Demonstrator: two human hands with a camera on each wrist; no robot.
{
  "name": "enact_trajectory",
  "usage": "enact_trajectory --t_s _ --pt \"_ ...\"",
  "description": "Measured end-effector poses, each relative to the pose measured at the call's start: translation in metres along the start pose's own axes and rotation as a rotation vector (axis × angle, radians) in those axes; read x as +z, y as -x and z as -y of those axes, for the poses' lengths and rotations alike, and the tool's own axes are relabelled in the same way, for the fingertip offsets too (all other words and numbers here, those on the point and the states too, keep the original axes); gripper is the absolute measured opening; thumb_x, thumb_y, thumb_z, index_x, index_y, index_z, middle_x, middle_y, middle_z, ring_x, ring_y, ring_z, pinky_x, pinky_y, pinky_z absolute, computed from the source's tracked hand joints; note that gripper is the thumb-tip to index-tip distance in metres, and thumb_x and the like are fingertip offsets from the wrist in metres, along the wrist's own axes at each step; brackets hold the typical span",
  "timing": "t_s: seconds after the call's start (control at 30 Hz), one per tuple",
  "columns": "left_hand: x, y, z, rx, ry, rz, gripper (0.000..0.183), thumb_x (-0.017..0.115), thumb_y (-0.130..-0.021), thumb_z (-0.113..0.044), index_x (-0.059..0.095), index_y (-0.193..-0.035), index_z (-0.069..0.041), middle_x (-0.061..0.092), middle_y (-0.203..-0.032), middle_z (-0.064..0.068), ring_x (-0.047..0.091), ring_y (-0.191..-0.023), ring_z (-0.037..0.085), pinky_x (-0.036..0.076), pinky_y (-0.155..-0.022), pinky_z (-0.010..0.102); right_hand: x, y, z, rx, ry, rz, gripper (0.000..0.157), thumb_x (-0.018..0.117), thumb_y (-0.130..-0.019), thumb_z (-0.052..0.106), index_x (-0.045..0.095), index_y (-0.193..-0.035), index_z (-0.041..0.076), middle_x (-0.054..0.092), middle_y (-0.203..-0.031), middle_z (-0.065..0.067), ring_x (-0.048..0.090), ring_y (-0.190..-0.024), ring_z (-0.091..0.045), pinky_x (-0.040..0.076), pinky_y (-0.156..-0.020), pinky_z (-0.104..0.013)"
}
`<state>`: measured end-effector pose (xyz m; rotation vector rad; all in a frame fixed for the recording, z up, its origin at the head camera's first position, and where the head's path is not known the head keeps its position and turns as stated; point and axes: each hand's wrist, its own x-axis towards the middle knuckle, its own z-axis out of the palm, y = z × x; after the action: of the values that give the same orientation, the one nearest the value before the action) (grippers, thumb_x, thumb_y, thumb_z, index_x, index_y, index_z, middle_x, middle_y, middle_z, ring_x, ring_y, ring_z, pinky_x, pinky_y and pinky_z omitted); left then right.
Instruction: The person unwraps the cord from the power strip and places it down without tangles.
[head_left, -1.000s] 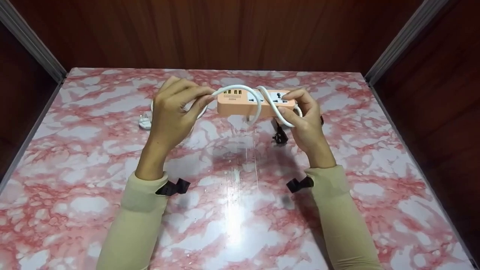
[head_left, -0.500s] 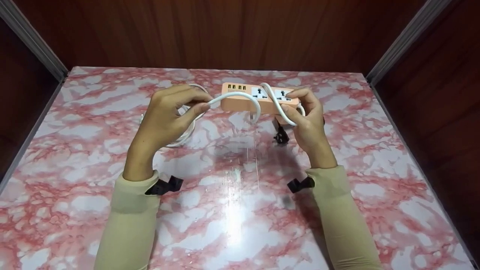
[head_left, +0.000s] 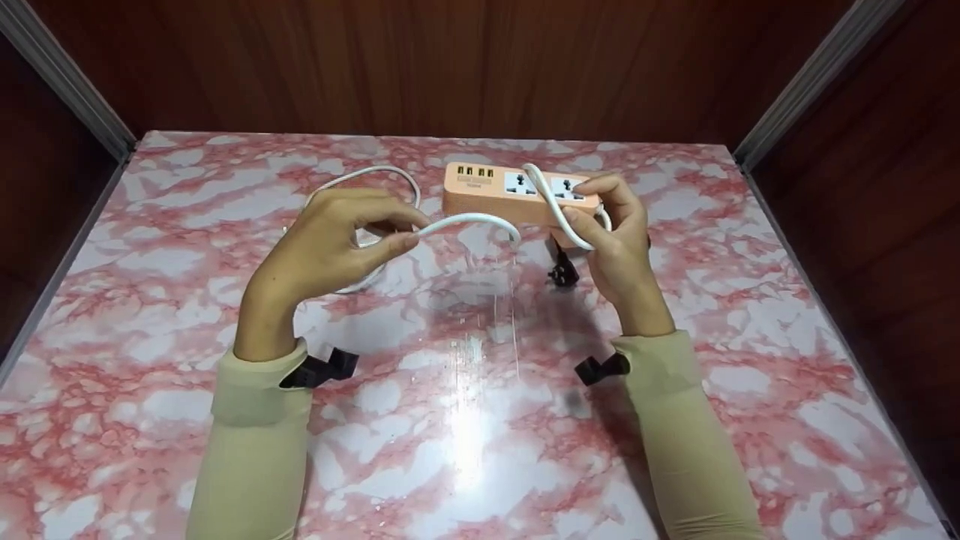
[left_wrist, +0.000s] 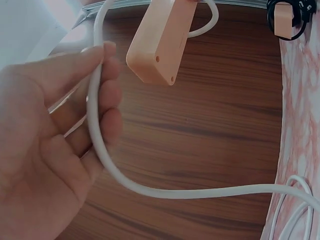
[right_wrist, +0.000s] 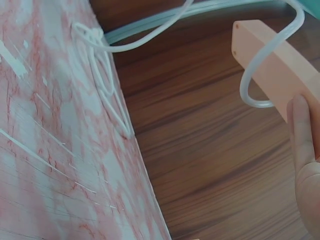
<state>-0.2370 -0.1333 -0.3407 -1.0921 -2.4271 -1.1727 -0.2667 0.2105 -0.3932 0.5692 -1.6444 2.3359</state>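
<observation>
The left hand pinches a round, white plastic cable between thumb and curled fingers. To its right, the right hand grips one end of a peach-orange oblong plastic power strip, the cable crossing its top beside that thumb.

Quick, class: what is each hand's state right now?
Left hand: closed, pinching the white cable.
Right hand: closed, gripping the peach power strip.

No txt legible; tiny print on peach pwr strip, just below its USB ports, too blurry 2 read.
</observation>
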Motion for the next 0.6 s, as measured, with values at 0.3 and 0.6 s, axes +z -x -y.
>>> enact_trajectory --t_s 0.3,0.6 --pt "0.002 0.0 0.002 -0.088 0.015 0.117 0.012 0.079 -0.098 -0.025 0.083 -0.106 -0.016 0.077 -0.092 -0.007 0.066 -0.081 0.008 0.052 -0.075 0.03 0.001 -0.001 0.0 -0.006 0.006 -0.003 0.02 0.07 -0.089 -0.008 0.067 -0.105 0.004 0.059 -0.12 -0.018 0.062 -0.105 -0.031 0.064 -0.065 -0.033" --pt "0.006 -0.001 0.012 -0.168 0.009 0.188 0.007 0.079 -0.098 -0.021 0.084 -0.101 -0.017 0.078 -0.091 -0.006 0.069 -0.079 0.015 0.053 -0.07 0.031 0.001 0.0 -0.001 -0.002 -0.007 0.006 0.02 0.069 -0.089 -0.009 0.067 -0.105 0.003 0.059 -0.12 -0.018 0.064 -0.1 -0.029 0.064 -0.063 -0.032"
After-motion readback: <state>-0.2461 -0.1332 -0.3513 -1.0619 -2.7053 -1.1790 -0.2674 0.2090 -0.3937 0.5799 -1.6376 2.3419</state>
